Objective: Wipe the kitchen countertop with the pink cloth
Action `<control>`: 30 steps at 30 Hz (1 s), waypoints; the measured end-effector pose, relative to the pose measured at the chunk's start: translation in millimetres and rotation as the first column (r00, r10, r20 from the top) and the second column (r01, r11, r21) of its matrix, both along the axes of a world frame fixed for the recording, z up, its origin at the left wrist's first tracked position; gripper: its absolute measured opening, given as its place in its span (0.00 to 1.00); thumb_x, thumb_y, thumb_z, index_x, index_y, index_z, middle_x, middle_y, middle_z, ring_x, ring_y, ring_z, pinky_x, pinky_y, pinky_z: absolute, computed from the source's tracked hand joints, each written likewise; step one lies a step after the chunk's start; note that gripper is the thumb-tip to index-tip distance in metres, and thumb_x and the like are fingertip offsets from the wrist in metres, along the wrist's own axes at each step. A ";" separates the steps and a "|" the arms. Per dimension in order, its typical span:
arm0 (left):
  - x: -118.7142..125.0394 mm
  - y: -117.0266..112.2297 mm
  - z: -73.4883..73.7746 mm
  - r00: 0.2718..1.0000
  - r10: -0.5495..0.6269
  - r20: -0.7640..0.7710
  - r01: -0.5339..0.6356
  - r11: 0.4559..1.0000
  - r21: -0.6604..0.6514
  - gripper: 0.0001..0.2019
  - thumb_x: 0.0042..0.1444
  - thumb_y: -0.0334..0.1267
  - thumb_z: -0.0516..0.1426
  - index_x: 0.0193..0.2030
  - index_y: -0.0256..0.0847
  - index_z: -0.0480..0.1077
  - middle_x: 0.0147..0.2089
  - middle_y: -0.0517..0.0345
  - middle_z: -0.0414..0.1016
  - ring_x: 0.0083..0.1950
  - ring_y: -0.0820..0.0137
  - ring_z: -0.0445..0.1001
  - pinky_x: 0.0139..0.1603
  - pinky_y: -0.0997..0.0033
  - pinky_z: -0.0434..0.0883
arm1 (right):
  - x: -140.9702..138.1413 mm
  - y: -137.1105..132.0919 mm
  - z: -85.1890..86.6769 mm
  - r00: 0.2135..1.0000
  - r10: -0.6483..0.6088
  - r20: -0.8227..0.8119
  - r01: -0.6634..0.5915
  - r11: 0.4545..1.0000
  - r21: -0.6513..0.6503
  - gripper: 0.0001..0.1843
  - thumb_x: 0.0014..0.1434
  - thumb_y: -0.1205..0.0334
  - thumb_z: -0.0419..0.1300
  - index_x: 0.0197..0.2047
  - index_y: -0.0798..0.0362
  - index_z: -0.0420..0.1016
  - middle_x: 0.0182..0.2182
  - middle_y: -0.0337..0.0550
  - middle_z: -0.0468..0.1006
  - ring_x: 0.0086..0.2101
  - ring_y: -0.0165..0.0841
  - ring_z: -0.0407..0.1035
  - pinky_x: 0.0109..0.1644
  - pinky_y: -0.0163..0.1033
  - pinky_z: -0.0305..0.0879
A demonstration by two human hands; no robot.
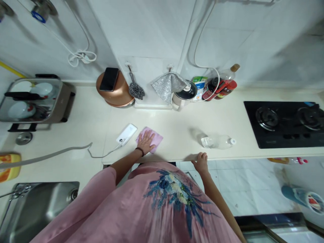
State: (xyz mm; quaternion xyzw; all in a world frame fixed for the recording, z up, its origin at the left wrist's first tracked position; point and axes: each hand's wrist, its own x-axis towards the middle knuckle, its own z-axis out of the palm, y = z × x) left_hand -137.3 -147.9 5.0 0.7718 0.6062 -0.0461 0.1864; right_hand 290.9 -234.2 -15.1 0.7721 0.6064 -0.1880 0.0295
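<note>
My left hand (146,142) lies flat with its fingers spread on a pink cloth (155,137), which sits on the cream counter (177,125) near its front edge. A white power bank (126,134) with a grey cable lies just left of the cloth. My right hand (200,161) rests on the counter's front edge with its fingers curled over it, holding nothing I can see. A clear plastic bottle (218,141) lies on its side on the counter, a little beyond and right of that hand.
A black gas hob (283,123) is at the right. Against the wall stand a copper pot with a phone on it (113,88), a wire scrubber (136,89), a grey cloth (168,86), a kettle (184,94) and sauce bottles (219,88). A dish rack (32,101) and steel sink (37,206) are at the left.
</note>
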 end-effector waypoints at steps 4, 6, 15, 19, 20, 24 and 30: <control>-37.7 -30.7 -3.2 0.997 0.003 -0.078 -0.004 1.000 -0.020 0.42 0.68 0.57 0.56 0.83 0.43 0.51 0.84 0.42 0.43 0.85 0.46 0.38 0.81 0.33 0.33 | -0.5 -2.1 0.9 0.999 -0.050 0.005 0.050 0.998 -0.042 0.48 0.61 0.51 0.58 0.74 0.74 0.50 0.75 0.80 0.48 0.75 0.63 0.41 0.77 0.61 0.46; -35.2 -35.4 -4.8 0.997 -0.018 -0.081 0.016 1.000 -0.025 0.43 0.67 0.58 0.57 0.83 0.42 0.51 0.84 0.40 0.43 0.85 0.44 0.37 0.80 0.31 0.33 | -0.3 -3.5 2.3 0.999 -0.046 -0.001 0.046 0.998 -0.038 0.47 0.62 0.52 0.58 0.75 0.74 0.50 0.75 0.80 0.47 0.76 0.62 0.41 0.77 0.60 0.46; 119.4 12.1 -5.4 0.933 -0.335 0.129 0.336 0.942 0.014 0.45 0.64 0.57 0.62 0.82 0.45 0.52 0.85 0.45 0.43 0.85 0.47 0.34 0.80 0.33 0.27 | 2.3 -1.8 5.7 0.999 0.035 0.034 -0.033 0.998 -0.056 0.47 0.64 0.53 0.59 0.75 0.74 0.50 0.76 0.80 0.48 0.75 0.62 0.43 0.77 0.60 0.45; 187.8 15.7 -6.2 0.891 -0.424 0.162 0.419 0.906 0.066 0.44 0.64 0.56 0.62 0.81 0.42 0.55 0.84 0.43 0.44 0.85 0.47 0.33 0.80 0.31 0.28 | 2.5 1.1 6.7 0.998 0.053 0.033 -0.051 0.998 -0.047 0.47 0.63 0.52 0.60 0.74 0.75 0.51 0.74 0.82 0.51 0.74 0.65 0.46 0.76 0.62 0.46; 194.6 14.9 -6.4 0.886 -0.432 0.168 0.426 0.902 0.073 0.44 0.64 0.56 0.62 0.81 0.43 0.55 0.84 0.43 0.44 0.85 0.47 0.33 0.80 0.32 0.29 | 2.4 1.3 7.0 0.998 0.050 0.030 -0.049 0.998 -0.040 0.47 0.63 0.52 0.59 0.74 0.75 0.50 0.74 0.83 0.51 0.74 0.65 0.46 0.76 0.63 0.46; 168.5 13.5 -6.5 0.879 -0.429 0.209 0.422 0.903 0.078 0.40 0.66 0.54 0.61 0.81 0.48 0.55 0.84 0.49 0.46 0.85 0.52 0.36 0.82 0.37 0.30 | 1.5 -0.2 7.0 0.999 0.029 0.020 -0.028 0.999 -0.022 0.47 0.63 0.50 0.58 0.73 0.76 0.50 0.73 0.84 0.52 0.73 0.67 0.46 0.75 0.65 0.47; 38.1 20.0 -1.7 0.995 0.083 0.052 -0.081 0.996 -0.040 0.41 0.69 0.57 0.54 0.84 0.48 0.47 0.86 0.50 0.39 0.85 0.49 0.33 0.82 0.36 0.31 | 0.6 -1.6 4.1 1.000 0.027 -0.009 -0.027 1.000 0.009 0.47 0.63 0.50 0.55 0.73 0.76 0.49 0.73 0.85 0.50 0.74 0.66 0.43 0.75 0.66 0.45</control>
